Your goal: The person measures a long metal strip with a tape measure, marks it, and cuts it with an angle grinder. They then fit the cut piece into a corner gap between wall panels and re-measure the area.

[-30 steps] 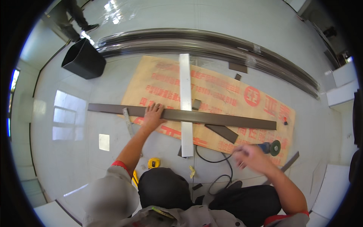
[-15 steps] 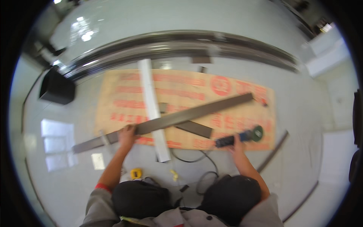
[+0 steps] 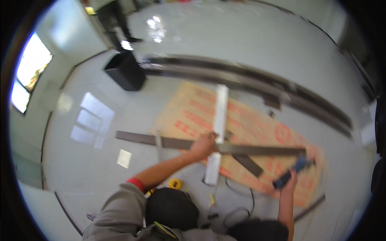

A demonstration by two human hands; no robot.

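My left hand (image 3: 203, 146) is closed on a long grey-brown strip (image 3: 261, 150) near its middle, where it crosses a white bar (image 3: 220, 108). My right hand (image 3: 288, 184) is wrapped round the body of a blue and black angle grinder (image 3: 292, 172), somewhat blurred. The grinder's head is close to the right end of the strip; I cannot tell whether they touch. Below the strip, a shorter dark piece (image 3: 248, 164) lies slanting on a printed brown board (image 3: 193, 105). The grinder's disc is hard to make out.
Long dark profiles (image 3: 249, 74) lie beyond the board, with a black bin (image 3: 126, 72) at their left end. A black cable (image 3: 252, 199), a yellow tape measure (image 3: 175, 183) and another dark strip (image 3: 309, 207) are on the floor near me. A person (image 3: 114, 22) stands far left.
My view has swung left, bringing the bin and a person further into sight. The grinder has been brought up to the strip's right end. My left hand still holds the strip.
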